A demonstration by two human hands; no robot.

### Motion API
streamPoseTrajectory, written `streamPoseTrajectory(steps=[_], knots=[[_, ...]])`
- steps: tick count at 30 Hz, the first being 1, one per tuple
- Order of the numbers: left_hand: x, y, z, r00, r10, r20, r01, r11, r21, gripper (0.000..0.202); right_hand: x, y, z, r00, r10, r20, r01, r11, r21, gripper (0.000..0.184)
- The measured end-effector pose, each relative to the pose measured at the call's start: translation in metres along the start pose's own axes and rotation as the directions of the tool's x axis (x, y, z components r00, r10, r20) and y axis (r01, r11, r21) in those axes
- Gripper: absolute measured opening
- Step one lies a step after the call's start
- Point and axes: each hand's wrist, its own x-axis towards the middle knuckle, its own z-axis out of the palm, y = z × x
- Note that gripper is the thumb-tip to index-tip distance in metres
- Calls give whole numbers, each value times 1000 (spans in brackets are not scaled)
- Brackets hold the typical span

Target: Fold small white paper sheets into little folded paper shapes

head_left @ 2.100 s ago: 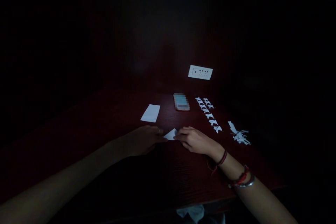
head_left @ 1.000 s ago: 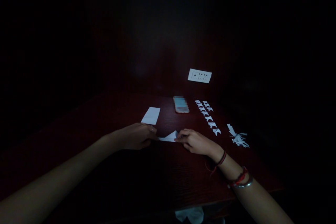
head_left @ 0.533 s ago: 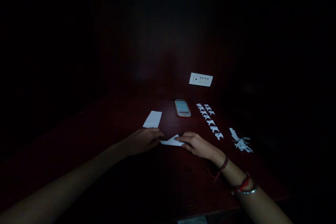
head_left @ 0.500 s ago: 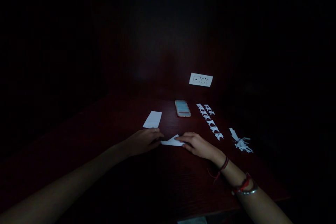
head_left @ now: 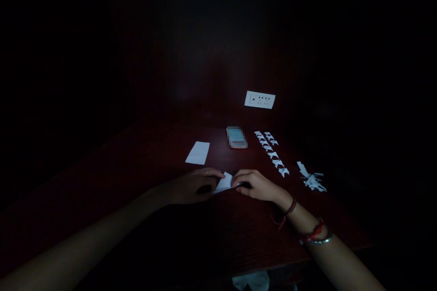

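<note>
A small folded piece of white paper (head_left: pixel 224 182) lies between my two hands over the dark red table (head_left: pixel 218 245). My left hand (head_left: pixel 196 185) grips its left end, thumb and fingers curved about the edge. At the other end my right hand (head_left: pixel 254 184) pinches the paper between thumb and forefinger. The fingertips partly cover both ends. Just beyond my left hand rests a flat white sheet of paper (head_left: pixel 197 153). Folded white paper pieces (head_left: pixel 272 155) stand in two rows past my right hand.
Behind the hands lies a phone (head_left: pixel 236 137) with its screen lit and blurred. A heap of paper strips (head_left: pixel 312 181) sits at the right. A white socket panel (head_left: pixel 260 99) is on the back wall. Something pale (head_left: pixel 251 280) shows below the table's front edge.
My left hand has moved right, its fingers now over the paper's left part. The paper has tilted, and less of it shows between the hands. The view has shifted slightly.
</note>
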Motion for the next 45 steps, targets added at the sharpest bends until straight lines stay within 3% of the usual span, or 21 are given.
streamPoseTrajectory(steps=[6, 13, 19, 24, 27, 30, 35, 39, 45], knots=[[-2, 10, -5, 989, 9, 148, -5, 1000, -26, 28, 0, 0, -2, 997, -60, 41, 60, 998, -9, 19], [0, 19, -8, 984, 34, 177, -51, 994, 97, 28, 0, 0, -1, 996, -65, 64, 67, 998, -18, 17], [1, 21, -9, 988, 49, 146, -65, 992, 108, 31, 3, 1, 3, 992, 74, -102, -76, 997, -12, 23], [1, 27, 0, 988, 82, 127, -105, 978, 183, 32, 7, 13, 11, 929, 287, -233, -233, 944, 234, 33], [0, 28, 8, 995, 50, 88, -65, 982, 179, 32, 12, 23, 19, 866, 459, -200, -347, 838, 421, 34], [-1, 29, 13, 993, 14, 117, -35, 982, 185, 35, 17, 32, 25, 821, 554, -136, -413, 743, 527, 27], [2, 26, 17, 997, 10, 77, -25, 982, 189, 34, 21, 39, 27, 804, 587, -98, -455, 712, 535, 24], [7, 13, 22, 996, -84, -38, 90, 969, 229, 33, 22, 36, 28, 790, 600, -124, -458, 714, 530, 21], [11, 8, 23, 991, -128, -43, 134, 954, 268, 26, 23, 32, 29, 831, 538, -140, -418, 771, 480, 27]])
